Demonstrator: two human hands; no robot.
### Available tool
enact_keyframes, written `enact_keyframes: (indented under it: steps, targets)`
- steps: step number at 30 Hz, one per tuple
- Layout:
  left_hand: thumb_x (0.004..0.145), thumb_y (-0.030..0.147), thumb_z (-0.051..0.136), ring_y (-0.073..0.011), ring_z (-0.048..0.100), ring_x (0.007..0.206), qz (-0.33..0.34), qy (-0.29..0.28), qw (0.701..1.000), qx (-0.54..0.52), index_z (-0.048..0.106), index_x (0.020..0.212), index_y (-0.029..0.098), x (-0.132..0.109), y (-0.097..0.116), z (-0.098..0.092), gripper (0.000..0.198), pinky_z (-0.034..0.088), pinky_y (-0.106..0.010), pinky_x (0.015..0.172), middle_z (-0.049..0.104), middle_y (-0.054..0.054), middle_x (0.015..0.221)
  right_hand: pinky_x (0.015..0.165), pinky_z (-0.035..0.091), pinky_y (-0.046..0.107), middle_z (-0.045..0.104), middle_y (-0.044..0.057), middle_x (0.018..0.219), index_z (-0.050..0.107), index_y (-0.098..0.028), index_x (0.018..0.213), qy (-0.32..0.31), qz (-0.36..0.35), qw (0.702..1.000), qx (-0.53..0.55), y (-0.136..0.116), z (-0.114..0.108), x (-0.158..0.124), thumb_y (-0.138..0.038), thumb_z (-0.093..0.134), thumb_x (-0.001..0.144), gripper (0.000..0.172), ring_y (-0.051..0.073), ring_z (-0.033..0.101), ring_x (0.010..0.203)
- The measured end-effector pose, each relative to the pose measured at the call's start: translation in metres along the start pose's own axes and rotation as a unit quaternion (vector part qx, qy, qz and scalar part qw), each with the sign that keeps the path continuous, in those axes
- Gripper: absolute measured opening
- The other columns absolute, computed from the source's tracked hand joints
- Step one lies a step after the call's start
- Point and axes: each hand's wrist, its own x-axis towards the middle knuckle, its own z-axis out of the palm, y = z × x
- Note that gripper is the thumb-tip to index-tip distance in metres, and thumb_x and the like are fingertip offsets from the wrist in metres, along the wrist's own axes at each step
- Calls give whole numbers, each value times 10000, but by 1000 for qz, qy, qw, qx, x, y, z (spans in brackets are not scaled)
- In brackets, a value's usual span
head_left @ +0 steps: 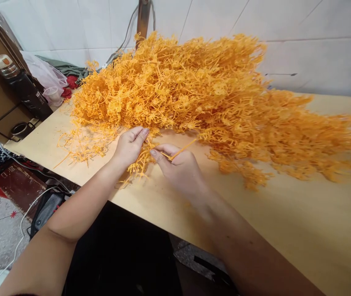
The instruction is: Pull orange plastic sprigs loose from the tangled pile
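Observation:
A big heap of orange plastic sprigs [212,98] covers the back half of a pale wooden table [301,222]. My left hand [130,144] is curled round a small bunch of orange sprigs [138,166] at the heap's front edge. Just to its right, my right hand [180,166] pinches a thin orange stem [183,149] between thumb and fingers; the stem slants up to the right. The two hands almost touch above the table's near edge.
Loose orange bits [79,148] lie scattered at the table's left. A black flask with a white cap [24,88] leans at the far left beside a pink plastic bag [47,78]. White tiled wall behind. Cables and a dark device [46,207] lie on the floor below left.

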Motion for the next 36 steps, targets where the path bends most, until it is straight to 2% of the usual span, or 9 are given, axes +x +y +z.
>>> enact_keyframes:
  steps: [4,8,10,15,17,20,25,31,36]
  targets:
    - [837,218,488,-58,301,508,-30,12,999,-31,364,524,151,7,-7,-2,344,265,-190,520,317,51,514,471,302,227,423,-29,548,548,-167,705,-48,-5,998,28,0,-2,-4,-383,472,813,254,75,347,493]
    - [862,301,460,-49,278,436,-97,185,973,-93,337,559,170,25,-22,-26,352,257,-178,469,308,68,481,482,315,218,423,-27,527,507,-162,584,-237,-27,971,30,-9,0,-18,-324,480,809,278,78,386,508]
    - [872,328,436,-40,242,385,-135,210,961,-115,317,568,176,29,-25,-35,360,224,-175,425,290,79,454,511,347,218,463,-18,550,515,-161,589,-258,-56,964,38,-11,0,-20,-280,480,806,250,85,429,541]
    - [873,200,414,-31,408,388,-212,26,966,-149,438,675,158,20,-6,-22,205,287,-151,406,520,48,540,580,400,249,497,16,661,543,-170,629,-62,-73,994,43,4,-14,-4,-314,514,772,205,112,480,630]
    - [843,127,432,-30,452,417,-199,-42,965,-165,496,778,154,14,3,-13,95,316,-146,420,585,35,621,550,403,262,506,16,652,538,-177,648,-30,-31,997,64,13,-21,1,-337,539,748,189,114,482,587]
    - [783,38,430,-25,460,435,-187,-106,963,-159,540,781,138,9,8,-8,149,333,-139,444,573,35,597,483,390,258,521,-3,585,515,-191,705,-16,55,991,118,19,-28,4,-352,568,726,171,107,474,499]
    - [731,29,423,-33,478,496,-184,-149,955,-179,526,621,121,3,6,-10,177,363,-141,469,533,17,586,423,323,232,448,-32,501,490,-208,670,51,60,985,154,19,-30,7,-320,607,710,167,88,406,446]
    - [802,500,467,-52,492,478,-214,-165,940,-209,532,719,139,-1,8,-10,377,330,-163,398,534,-3,637,458,318,248,418,-27,549,450,-216,661,174,77,959,211,17,-28,12,-285,578,746,168,86,375,471]
    - [746,420,569,-35,489,461,-191,-119,953,-205,511,755,149,-1,8,-9,277,323,-142,396,548,23,628,400,263,225,372,-52,515,442,-217,687,140,96,954,248,11,-27,9,-371,652,687,261,60,310,421]
